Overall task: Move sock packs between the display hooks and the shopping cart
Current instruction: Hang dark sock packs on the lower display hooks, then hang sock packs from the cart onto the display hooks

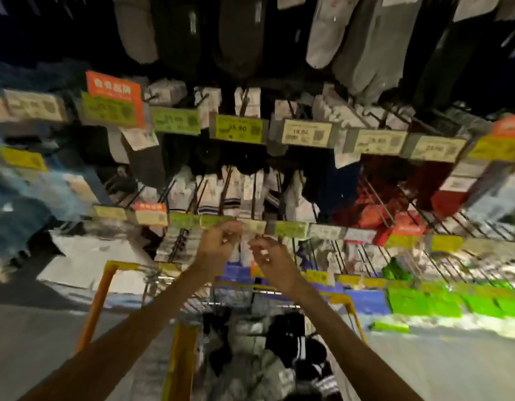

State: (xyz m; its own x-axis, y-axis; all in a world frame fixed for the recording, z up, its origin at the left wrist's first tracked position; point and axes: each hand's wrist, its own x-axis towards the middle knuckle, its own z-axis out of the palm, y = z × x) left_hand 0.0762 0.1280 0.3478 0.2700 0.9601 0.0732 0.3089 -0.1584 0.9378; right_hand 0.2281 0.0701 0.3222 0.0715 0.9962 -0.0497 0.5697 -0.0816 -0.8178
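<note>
left hand (pixel 218 242), right hand (pixel 275 257) at hooks (pixel 225 186)

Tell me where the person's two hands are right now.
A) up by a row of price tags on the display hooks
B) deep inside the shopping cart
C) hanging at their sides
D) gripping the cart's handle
A: the left hand and right hand are raised side by side at a row of price tags, above the yellow-framed shopping cart.
</note>
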